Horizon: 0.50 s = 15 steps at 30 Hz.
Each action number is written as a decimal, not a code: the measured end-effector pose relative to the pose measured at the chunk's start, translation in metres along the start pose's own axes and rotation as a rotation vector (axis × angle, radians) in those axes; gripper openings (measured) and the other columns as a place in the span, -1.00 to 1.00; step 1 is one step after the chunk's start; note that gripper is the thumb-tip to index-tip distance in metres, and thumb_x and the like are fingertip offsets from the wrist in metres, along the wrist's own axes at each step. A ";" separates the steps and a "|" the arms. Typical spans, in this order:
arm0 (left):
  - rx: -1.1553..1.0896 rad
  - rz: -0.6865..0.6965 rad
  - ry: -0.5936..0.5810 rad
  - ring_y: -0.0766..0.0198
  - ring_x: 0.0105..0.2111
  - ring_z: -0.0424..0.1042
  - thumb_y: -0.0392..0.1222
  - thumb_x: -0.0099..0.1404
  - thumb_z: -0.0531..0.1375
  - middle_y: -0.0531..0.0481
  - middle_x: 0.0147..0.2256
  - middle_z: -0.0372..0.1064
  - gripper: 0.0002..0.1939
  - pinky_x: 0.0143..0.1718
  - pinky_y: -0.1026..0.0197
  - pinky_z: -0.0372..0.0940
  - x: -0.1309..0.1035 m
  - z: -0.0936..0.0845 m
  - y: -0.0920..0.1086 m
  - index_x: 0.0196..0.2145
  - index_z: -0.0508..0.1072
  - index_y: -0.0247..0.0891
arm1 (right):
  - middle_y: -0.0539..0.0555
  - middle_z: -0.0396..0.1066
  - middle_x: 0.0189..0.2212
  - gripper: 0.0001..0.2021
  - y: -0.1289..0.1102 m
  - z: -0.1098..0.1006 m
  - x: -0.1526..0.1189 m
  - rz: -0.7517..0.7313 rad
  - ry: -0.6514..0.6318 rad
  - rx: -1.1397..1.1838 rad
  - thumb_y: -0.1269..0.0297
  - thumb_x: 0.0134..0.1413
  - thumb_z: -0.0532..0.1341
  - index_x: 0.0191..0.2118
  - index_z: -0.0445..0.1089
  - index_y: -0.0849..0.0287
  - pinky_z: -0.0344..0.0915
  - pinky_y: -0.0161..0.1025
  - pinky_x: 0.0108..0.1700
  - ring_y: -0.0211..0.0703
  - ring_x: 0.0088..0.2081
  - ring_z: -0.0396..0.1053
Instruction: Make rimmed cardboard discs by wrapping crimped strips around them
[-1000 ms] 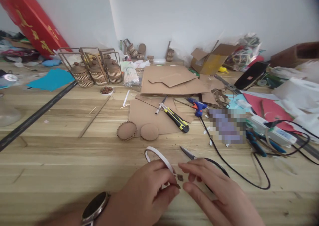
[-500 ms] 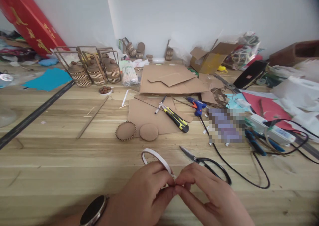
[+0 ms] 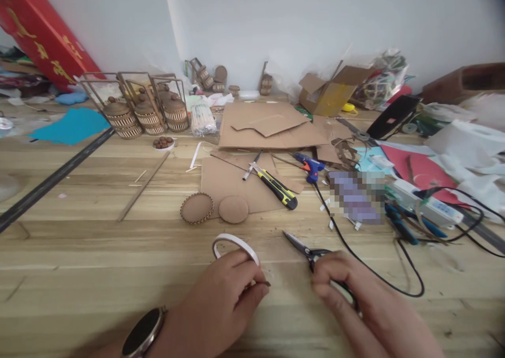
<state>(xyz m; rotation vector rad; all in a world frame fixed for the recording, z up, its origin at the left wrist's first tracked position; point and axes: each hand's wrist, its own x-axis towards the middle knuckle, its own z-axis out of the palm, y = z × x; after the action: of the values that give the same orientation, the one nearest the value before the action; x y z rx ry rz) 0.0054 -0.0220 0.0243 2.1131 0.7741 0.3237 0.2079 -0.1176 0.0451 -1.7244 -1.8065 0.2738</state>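
My left hand [image 3: 224, 300] pinches a white ring-shaped strip [image 3: 236, 242] between thumb and fingers; a small dark end pokes out at the fingertips. Over the handles of the black scissors [image 3: 302, 246] lies my right hand [image 3: 359, 300], its fingers curled at the loops, the blades pointing away to the left. Beyond my left hand are a cardboard oval with a patterned rim [image 3: 197, 208] and a plain cardboard oval [image 3: 233, 209]. A yellow and black utility knife [image 3: 276, 188] rests on cardboard.
A blue glue gun [image 3: 311, 167] sits right of the knife, its black cord curving across the right side. Farther back stand several small woven baskets [image 3: 148, 117], flat cardboard [image 3: 272, 126] and an open box [image 3: 329, 92]. A white power strip [image 3: 428, 202] lies at right.
My right hand has left my left hand's fingertips and moved right onto the scissors' handles. My left hand, with the white strip, has shifted slightly left.
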 end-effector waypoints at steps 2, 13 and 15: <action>-0.007 0.015 0.000 0.25 -0.21 0.39 -0.34 0.36 0.09 0.00 -0.24 0.43 -0.84 -0.18 0.26 0.24 0.000 -0.001 0.000 -0.31 0.46 -0.24 | 0.03 0.49 -0.40 -0.83 0.018 -0.003 0.004 0.045 0.047 -0.098 0.20 0.27 0.08 -0.34 0.35 0.04 0.39 -0.31 -0.36 -0.16 -0.38 0.48; 0.002 0.001 -0.018 0.25 -0.24 0.41 -0.31 0.34 0.10 -0.01 -0.24 0.44 -0.84 -0.21 0.27 0.27 0.000 0.000 -0.001 -0.32 0.48 -0.21 | 0.27 0.54 -0.23 -0.71 0.147 -0.046 0.067 0.410 0.045 -0.652 0.25 0.18 0.06 -0.23 0.51 0.22 0.33 -0.11 -0.28 0.12 -0.25 0.49; 0.001 0.002 -0.022 0.24 -0.23 0.42 -0.31 0.34 0.10 -0.01 -0.24 0.45 -0.84 -0.19 0.27 0.27 0.000 0.001 -0.002 -0.32 0.48 -0.21 | 0.30 0.53 -0.20 -0.70 0.160 -0.049 0.081 0.433 0.026 -0.702 0.29 0.18 0.05 -0.20 0.52 0.25 0.31 -0.11 -0.29 0.13 -0.24 0.49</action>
<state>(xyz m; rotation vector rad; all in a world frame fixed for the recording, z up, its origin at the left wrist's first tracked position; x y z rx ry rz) 0.0051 -0.0216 0.0222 2.1148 0.7595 0.3005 0.3718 -0.0326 0.0195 -2.5882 -1.5872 -0.2489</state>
